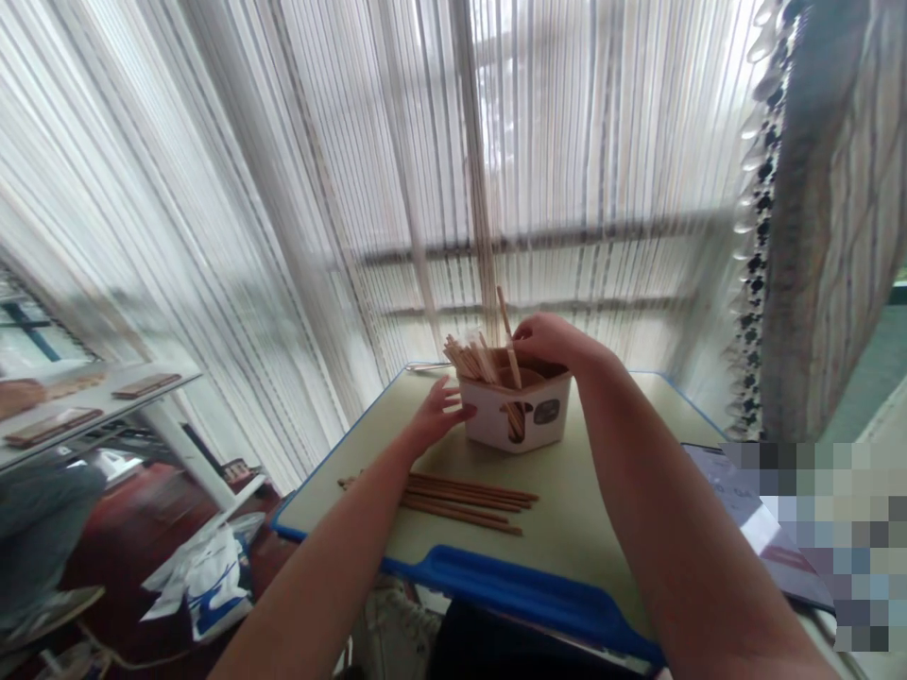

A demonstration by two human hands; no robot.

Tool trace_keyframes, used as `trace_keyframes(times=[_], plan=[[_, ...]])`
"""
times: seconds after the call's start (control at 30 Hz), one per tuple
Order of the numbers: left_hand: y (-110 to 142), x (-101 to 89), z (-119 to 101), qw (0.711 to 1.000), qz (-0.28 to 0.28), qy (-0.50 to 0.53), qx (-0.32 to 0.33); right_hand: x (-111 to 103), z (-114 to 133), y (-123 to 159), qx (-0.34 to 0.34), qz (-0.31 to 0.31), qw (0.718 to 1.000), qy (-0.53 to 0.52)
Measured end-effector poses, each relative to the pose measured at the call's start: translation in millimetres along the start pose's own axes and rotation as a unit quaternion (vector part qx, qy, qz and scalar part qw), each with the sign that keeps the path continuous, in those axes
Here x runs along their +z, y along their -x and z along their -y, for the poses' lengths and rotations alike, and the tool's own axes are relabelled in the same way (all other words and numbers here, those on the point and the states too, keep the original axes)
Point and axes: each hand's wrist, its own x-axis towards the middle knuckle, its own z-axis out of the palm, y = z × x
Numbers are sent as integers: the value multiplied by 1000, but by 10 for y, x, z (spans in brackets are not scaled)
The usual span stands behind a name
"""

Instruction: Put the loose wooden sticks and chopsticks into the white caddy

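Note:
A white, many-sided box (488, 421) with a brown inside stands on the small table. A bundle of pale thin sticks (469, 361), some seemingly in clear wrapping, leans in its left part. My left hand (434, 417) is at the box's left side, fingers spread, thumb at the wall. My right hand (544, 338) reaches over the right rim with bent fingers, its fingertips at a tilted chopstick (504, 316) whose lower end is in the box. The other fingers are partly hidden. Several brown chopsticks (468, 493) lie on the table, partly behind my left forearm.
The pale table (567, 515) has a blue edge and front tray. A tablet-like device (737, 510) lies at the right. A sheer striped curtain (368, 170) hangs behind. At left are a white table (170, 368) and a plastic bag (216, 576) on the floor.

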Motion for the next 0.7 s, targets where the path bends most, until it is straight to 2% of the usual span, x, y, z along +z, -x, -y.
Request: trace_keyframes(times=[0.07, 0.13, 0.23, 0.3, 0.37, 0.4, 0.43, 0.53, 0.57, 0.6, 0.63, 0.7], plan=[[61, -17, -32, 996, -16, -66, -50, -89, 8, 41, 11, 25, 1000, 9], [114, -41, -69, 987, -25, -140, -70, -246, 40, 127, 22, 14, 999, 42], [133, -90, -100, 967, -82, -238, -33, -593, 202, 409, 37, -32, 991, 126], [119, -131, -99, 951, -125, -284, 10, -802, 413, 701, 48, -77, 977, 194], [113, -173, -90, 940, -131, -313, 36, -865, 676, 1025, 66, -152, 969, 182], [118, -195, -85, 935, -118, -333, 43, -814, 803, 1177, 56, -155, 975, 148], [131, -216, -80, 926, -100, -361, 44, -704, 912, 1313, 37, -127, 984, 121], [192, -270, -69, 871, -29, -491, 8, -90, 1038, 1610, -45, -57, 996, 42], [211, -282, -65, 847, -8, -532, -18, 159, 1004, 1680, -43, -68, 996, 25], [226, -290, -62, 837, 2, -546, -29, 400, 940, 1742, -27, -98, 995, 21], [237, -293, -59, 830, 9, -556, -37, 620, 855, 1798, -3, -121, 992, 29], [252, -285, -58, 825, 12, -563, -41, 951, 671, 1891, 42, -117, 991, 41]])
